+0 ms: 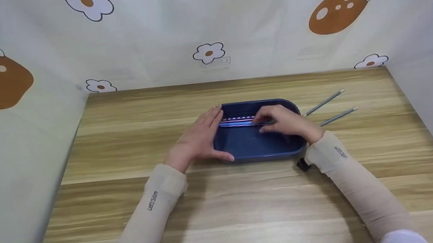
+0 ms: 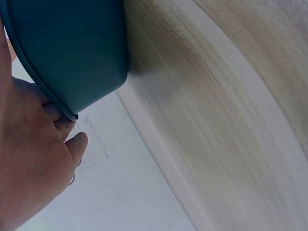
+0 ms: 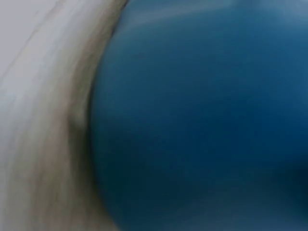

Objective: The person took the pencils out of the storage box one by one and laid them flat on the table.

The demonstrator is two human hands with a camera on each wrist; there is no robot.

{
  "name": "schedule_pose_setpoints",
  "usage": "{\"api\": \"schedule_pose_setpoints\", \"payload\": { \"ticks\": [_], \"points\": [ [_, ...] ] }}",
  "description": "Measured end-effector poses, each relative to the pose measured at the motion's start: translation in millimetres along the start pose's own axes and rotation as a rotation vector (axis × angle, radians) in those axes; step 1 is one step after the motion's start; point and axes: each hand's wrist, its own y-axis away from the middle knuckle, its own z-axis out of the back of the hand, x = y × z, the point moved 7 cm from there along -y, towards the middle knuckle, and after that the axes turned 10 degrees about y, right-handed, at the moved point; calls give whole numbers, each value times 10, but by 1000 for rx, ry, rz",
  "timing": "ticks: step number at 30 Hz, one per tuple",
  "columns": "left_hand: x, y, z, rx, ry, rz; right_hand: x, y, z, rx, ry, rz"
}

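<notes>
A dark blue rectangular box [image 1: 259,143] with rounded corners stands on the table. Several slim blue and purple pencil-like sticks [image 1: 235,124] lie lengthwise inside it. My left hand [image 1: 202,138] rests against the box's left end, its fingers extended along the far corner and the thumb spread to the near rim. In the left wrist view that hand [image 2: 36,149] touches the rim from outside. My right hand [image 1: 283,121] reaches in over the right end. Its bent fingertips touch the sticks, with the thumb apart from them. The right wrist view shows only the blurred box wall [image 3: 202,120].
Two grey-blue pencils [image 1: 325,102] lie on the wooden table [image 1: 128,150] right of the box, partly hidden by the box and right arm. A small black object [image 1: 303,164] sits at the right wrist. Patterned cloth walls [image 1: 147,42] enclose the table's back and sides.
</notes>
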Motion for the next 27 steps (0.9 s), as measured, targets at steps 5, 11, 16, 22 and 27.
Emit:
{"api": "schedule_pose_setpoints", "payload": {
  "ticks": [5,11,16,22,27],
  "points": [
    [4,-1,-6,8,1,14,-27,-32,-39,19,40,-8],
    [0,4,-7,13,-7,20,-16,-43,-65,32,75,-1],
    [-1,6,-11,13,-1,20,1,-45,-104,52,94,14],
    [5,5,-13,6,15,32,20,-53,-170,87,98,49],
    [-1,2,-10,3,17,34,37,-43,-194,111,109,64]
  ]
}}
